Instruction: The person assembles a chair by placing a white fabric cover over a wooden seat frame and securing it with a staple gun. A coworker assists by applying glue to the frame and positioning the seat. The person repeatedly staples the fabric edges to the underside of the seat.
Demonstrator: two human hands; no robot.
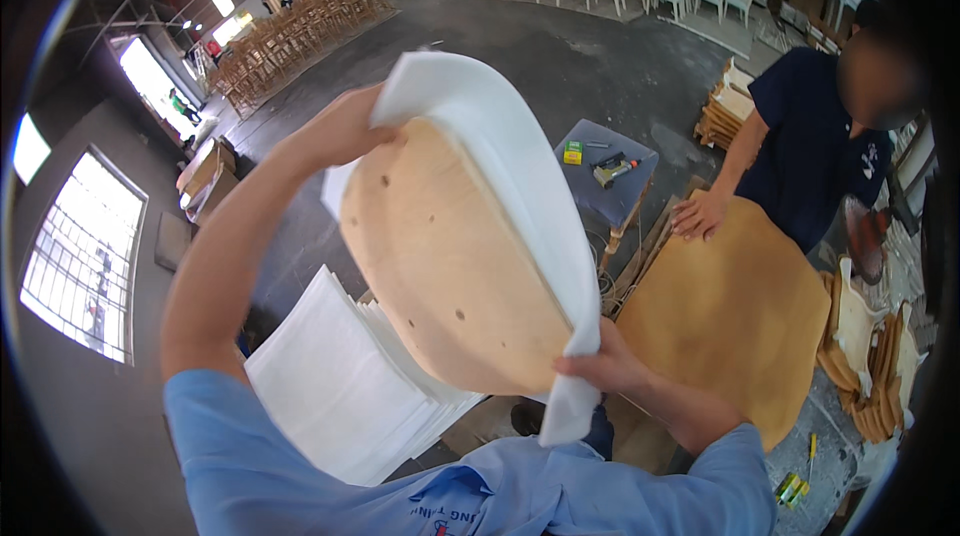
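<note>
Raised in front of me is a pale plywood chair seat [450,266] with rounded corners and several small drilled holes. A white foam sheet [520,166] lies against its back face and sticks out past the edges. My left hand [345,126] is closed around the far left edge, gripping wood and foam together. At the near right corner my right hand [608,366] pinches the foam against the seat, its thumb on the wood side. Below the seat, to the left, is a stack of white foam sheets [335,376].
A co-worker [815,136] at the right rests a hand on a large tan board [730,306]. Ahead, a small grey-blue table [605,186] bears a staple gun [612,169] and a yellow-green box [573,153]. Wooden chair parts [870,356] are piled at the right.
</note>
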